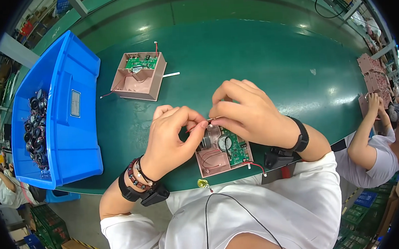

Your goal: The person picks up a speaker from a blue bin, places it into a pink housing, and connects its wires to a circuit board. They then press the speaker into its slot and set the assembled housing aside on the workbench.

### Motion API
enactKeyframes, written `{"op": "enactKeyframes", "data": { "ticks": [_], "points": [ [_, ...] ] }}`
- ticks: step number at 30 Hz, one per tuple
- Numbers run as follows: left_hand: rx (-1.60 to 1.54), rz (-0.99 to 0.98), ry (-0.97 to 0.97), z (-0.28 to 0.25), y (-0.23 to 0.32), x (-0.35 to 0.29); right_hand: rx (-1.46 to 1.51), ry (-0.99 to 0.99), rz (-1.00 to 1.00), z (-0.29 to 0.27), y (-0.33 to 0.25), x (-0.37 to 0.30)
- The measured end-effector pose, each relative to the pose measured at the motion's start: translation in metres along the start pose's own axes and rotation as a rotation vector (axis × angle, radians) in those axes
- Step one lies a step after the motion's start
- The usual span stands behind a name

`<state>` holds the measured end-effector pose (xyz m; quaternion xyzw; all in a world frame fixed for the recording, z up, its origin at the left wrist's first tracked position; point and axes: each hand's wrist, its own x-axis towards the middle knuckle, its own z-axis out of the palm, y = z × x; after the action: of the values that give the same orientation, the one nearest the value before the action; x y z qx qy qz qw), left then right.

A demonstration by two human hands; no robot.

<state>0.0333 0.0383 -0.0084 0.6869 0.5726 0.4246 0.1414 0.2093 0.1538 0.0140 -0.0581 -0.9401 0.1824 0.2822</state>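
Note:
A pink open plastic housing [213, 165] lies near the table's front edge, close to my body. Inside it are a green circuit board [238, 150], a round white part [224, 143] and thin wires; a red wire [256, 164] trails out on the right. My left hand [175, 131] is closed in a pinch over the housing's far left part. Fingertips of my right hand [249, 112] meet it there, also pinched. Something small and dark shows between the fingertips, too hidden to name. My hands cover the housing's far edge.
A blue bin [79, 132] holding several round black parts with wires [36, 130] stands at the left. Farther back on the green table [259, 52] sits a second pink housing [137, 78]. At the right, another person [370, 146] reaches toward stacked pink housings [373, 75].

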Motion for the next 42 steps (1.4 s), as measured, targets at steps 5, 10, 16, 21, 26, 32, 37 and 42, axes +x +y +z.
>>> {"op": "enactKeyframes", "data": {
  "ticks": [5, 10, 16, 21, 26, 32, 37, 42],
  "points": [
    [0.001, -0.034, -0.025, 0.004, 0.000, -0.003, -0.287, 0.049, -0.124, 0.002, -0.009, 0.000],
    [0.042, 0.024, -0.007, 0.001, 0.002, -0.005, -0.413, -0.007, -0.206, 0.003, -0.015, -0.003],
    [0.042, 0.066, 0.015, 0.004, 0.004, -0.010, -0.216, -0.080, -0.102, 0.007, -0.017, -0.006],
    [0.073, 0.113, -0.005, 0.005, 0.008, -0.011, 0.054, -0.067, 0.090, 0.013, -0.019, -0.013],
    [0.084, 0.152, -0.046, 0.000, 0.006, -0.008, 0.082, -0.038, 0.110, 0.011, -0.017, -0.018],
    [0.103, 0.134, -0.076, -0.008, -0.006, -0.011, 0.034, -0.004, 0.176, 0.006, -0.008, -0.030],
    [0.010, 0.047, -0.165, -0.003, -0.022, -0.018, 0.141, -0.052, 0.266, 0.012, 0.008, -0.036],
    [-0.128, -0.047, -0.193, -0.001, -0.026, -0.021, 0.435, -0.028, 0.481, 0.021, 0.010, -0.042]
  ]
}}
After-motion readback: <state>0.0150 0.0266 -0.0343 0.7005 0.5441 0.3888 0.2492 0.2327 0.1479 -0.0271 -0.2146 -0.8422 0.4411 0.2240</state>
